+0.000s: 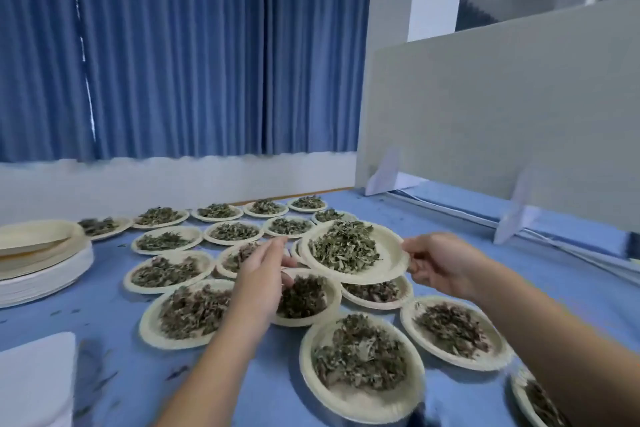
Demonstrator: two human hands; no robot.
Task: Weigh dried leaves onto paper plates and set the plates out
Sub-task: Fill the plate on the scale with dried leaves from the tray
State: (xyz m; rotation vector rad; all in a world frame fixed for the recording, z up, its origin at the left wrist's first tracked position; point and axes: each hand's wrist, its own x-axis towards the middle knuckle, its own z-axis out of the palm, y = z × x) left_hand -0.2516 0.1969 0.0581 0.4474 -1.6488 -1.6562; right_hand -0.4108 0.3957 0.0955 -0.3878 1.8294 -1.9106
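Blue tabletop [104,315] packed with filled plates [349,402], empty stack [41,263] at 9 o'clock; my loaded plate [391,246] hangs mid-frame above them. Right hand [440,267] fingers pinch its 3 o'clock rim; left hand [263,274] fingers lie straight at its 9 o'clock, contact unclear. Free tabletop looks to lie toward 2 o'clock; plates underneath are half hidden.

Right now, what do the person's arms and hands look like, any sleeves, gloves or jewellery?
Both arms are bare as far as the frame shows: no sleeve on the left forearm or right forearm. The left hand and right hand wear no gloves; no watch, bracelet or ring shows, though blur could hide small details.
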